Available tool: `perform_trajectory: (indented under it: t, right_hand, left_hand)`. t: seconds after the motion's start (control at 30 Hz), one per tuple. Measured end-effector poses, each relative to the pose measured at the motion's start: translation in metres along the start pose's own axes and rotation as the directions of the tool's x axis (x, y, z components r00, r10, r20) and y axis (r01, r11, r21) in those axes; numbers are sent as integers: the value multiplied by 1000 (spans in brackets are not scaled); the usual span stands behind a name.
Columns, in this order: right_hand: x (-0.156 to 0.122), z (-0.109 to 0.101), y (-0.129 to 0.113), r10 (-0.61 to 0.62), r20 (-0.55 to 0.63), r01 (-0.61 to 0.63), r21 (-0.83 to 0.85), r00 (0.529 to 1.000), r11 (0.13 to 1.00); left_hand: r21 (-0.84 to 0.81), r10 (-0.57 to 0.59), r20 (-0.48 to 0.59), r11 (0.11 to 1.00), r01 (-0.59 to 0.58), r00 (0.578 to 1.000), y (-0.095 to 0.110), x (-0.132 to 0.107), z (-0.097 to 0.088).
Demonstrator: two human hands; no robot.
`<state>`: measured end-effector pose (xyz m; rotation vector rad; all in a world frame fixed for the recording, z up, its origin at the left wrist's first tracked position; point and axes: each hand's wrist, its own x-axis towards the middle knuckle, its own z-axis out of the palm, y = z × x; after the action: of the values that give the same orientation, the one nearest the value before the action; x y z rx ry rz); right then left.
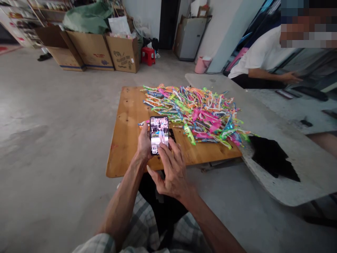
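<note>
Left hand (144, 144) is gripping the phone (159, 133) screen-up for viewing; right hand (172, 170), open, is touching it (plastic pile (195, 112) at two o'clock).

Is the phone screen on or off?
On. The phone shows a bright picture of a standing figure; the left hand holds it over the wooden table while a right hand finger touches its lower edge.

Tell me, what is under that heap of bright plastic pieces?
The heap of neon pink, green and orange plastic strips rests on a low brown wooden table; bare wood shows left and in front. The wood directly beneath, and anything buried there, is covered.
</note>
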<state>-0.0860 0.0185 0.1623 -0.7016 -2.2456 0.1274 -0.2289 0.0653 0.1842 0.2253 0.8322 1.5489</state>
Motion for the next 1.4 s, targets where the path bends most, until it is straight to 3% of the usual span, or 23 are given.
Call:
perform_trajectory:
  t: [0.6, 0.73, 0.83, 1.0, 1.4]
  right_hand:
    - [7, -4, 6, 33, 20, -32, -12, 999, 999]
    - [22, -5, 20, 16, -45, -16, 4, 999, 1000]
    - [28, -10, 28, 27, -114, -21, 54, 993, 998]
    - [18, -15, 30, 59, -222, -32, 123, 973, 992]
    - [-4, -11, 21, 27, -178, 8, 195, 984, 981]
  left_hand:
    - [-39, -39, 7, 998, 39, 999, -6, -3, 0]
    - [-42, 20, 58, 999, -17, 998, -10, -8, 5]
    - [-18, -21, 43, 1000, 22, 999, -13, -7, 4]
    - [-7, -5, 105, 1000, 6, 994, -14, -3, -6]
    - [-17, -55, 6, 998, 55, 998, -10, -1, -2]
